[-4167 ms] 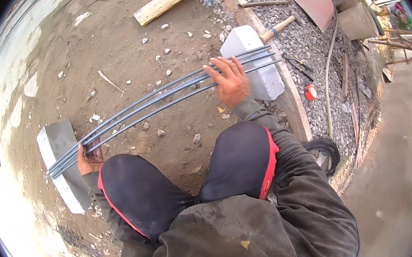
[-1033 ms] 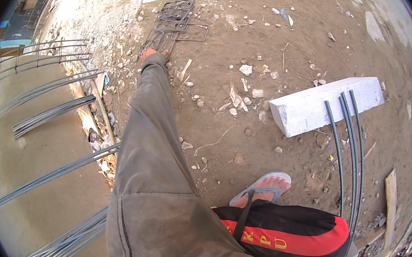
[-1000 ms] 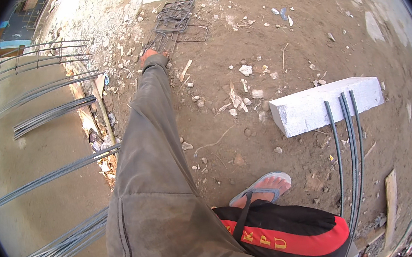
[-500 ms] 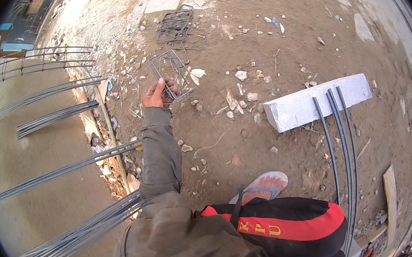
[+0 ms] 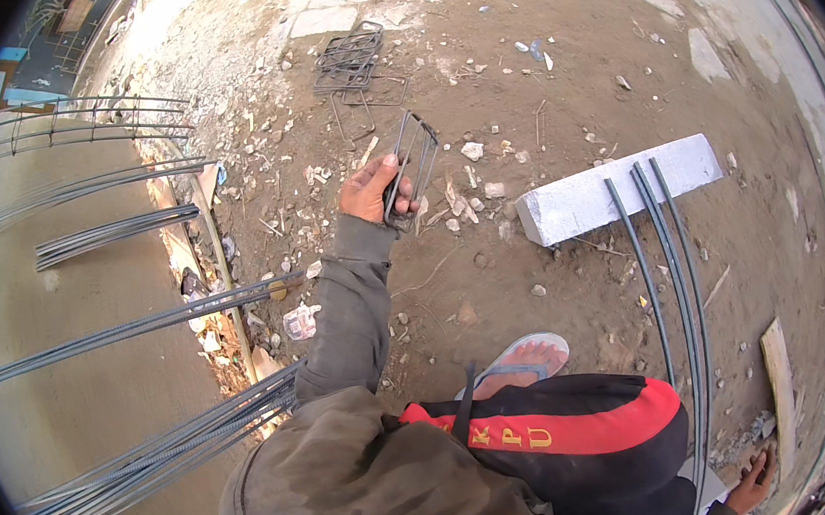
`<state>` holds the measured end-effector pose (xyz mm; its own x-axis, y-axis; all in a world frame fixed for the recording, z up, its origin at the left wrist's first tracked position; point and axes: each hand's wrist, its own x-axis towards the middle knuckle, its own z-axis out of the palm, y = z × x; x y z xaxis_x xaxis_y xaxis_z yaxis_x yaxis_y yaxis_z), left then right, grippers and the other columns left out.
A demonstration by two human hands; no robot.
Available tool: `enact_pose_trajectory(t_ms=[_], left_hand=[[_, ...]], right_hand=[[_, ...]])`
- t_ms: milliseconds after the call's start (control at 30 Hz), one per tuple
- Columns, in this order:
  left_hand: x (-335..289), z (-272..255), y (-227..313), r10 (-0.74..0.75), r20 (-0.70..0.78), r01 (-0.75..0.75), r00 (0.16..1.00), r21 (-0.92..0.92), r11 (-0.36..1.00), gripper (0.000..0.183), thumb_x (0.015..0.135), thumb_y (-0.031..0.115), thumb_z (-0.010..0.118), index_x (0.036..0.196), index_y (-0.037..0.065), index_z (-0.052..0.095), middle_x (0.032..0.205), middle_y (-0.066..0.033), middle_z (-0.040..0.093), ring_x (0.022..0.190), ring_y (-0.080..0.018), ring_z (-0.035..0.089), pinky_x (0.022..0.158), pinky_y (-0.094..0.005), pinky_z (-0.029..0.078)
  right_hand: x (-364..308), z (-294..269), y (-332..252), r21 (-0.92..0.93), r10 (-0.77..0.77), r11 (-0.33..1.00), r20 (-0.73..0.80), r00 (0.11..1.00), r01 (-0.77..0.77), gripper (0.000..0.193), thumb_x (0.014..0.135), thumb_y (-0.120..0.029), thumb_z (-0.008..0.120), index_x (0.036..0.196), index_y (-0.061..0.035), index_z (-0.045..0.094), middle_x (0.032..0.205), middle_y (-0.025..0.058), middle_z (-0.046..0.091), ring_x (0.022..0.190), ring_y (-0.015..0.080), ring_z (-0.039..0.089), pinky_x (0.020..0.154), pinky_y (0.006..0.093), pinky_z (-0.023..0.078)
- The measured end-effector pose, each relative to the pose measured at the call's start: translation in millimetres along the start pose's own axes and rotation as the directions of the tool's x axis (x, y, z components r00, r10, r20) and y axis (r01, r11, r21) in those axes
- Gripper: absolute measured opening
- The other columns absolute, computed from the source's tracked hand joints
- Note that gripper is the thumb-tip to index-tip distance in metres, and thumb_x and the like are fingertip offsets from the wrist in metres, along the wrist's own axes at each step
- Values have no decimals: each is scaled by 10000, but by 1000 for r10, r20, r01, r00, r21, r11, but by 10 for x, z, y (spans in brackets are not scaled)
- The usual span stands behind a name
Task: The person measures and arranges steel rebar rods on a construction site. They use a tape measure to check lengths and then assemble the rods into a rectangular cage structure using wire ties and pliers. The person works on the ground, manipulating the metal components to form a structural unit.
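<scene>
My left hand (image 5: 366,194) is closed around a few rectangular steel stirrups (image 5: 409,162), gripping them near their lower end with the thumb on top. They stand tilted above the dirt. Farther off, a pile of similar stirrups (image 5: 349,61) lies loose on the ground. At the lower right my right hand (image 5: 752,485) shows beside a wooden plank (image 5: 779,390), its fingers apart and nothing seen in them. Between my leg and that plank, several long steel bars (image 5: 681,300) rest with their far ends on a white block (image 5: 617,191).
Bundles of steel bars (image 5: 162,455) lie across a smooth concrete surface (image 5: 124,378) on the left. A tied bar cage (image 5: 77,122) sits farther up there. Stones and rubble (image 5: 258,123) litter the dirt. My sandalled foot (image 5: 524,361) is planted near the middle.
My left hand has moved right and slightly nearer with the stirrups, away from the pile, and their frames have turned. My right hand has come further into view at the lower right.
</scene>
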<state>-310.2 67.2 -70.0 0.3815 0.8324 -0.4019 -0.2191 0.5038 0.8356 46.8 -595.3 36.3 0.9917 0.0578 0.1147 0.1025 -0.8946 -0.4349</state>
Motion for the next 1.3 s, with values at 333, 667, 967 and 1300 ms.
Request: enact_pose_trajectory(t_ms=[333, 667, 967, 1300], left_hand=[[-732, 2377, 149, -108, 645, 7, 757, 157, 988, 336, 985, 136, 529, 1233, -90, 508, 764, -193, 678, 582, -198, 661, 568, -313, 564], [-2278, 4069, -527, -288, 958, 201, 3, 281, 938, 292, 1019, 171, 439, 1110, -91, 530, 499, -36, 468, 327, -82, 372, 356, -250, 375], [-3035, 4362, -660, -449, 891, 98, -66, 454, 886, 301, 1028, 181, 453, 1116, -88, 555, 665, -104, 542, 487, -148, 495, 472, -282, 458], [-2847, 4867, -1173, -578, 801, 279, 154, 526, 804, 338, 984, 171, 591, 1226, -56, 530, 1265, -225, 617, 1129, -335, 639, 942, -500, 585]], right_hand=[[-177, -578, -1107, 350, -87, 936, 126, 988, 38, 416, 961, -134, 592, 1362, -27, 568, 1140, 76, 634, 935, 133, 594, 811, 272, 481], [-45, -1068, -1726, -105, -768, 640, -86, 634, 761, 258, 849, -141, 676, 1084, -36, 659, 817, 81, 622, 798, 256, 629, 684, 393, 516], [-617, -1469, -1362, -263, -596, 803, -351, 722, 535, 193, 828, -125, 720, 972, -29, 635, 797, 113, 620, 739, 304, 628, 680, 387, 512], [-776, -1747, -68, 834, 192, 536, 33, 981, -133, 238, 1001, -210, 545, 1046, 12, 617, 781, 66, 647, 582, 118, 627, 473, 269, 535]])
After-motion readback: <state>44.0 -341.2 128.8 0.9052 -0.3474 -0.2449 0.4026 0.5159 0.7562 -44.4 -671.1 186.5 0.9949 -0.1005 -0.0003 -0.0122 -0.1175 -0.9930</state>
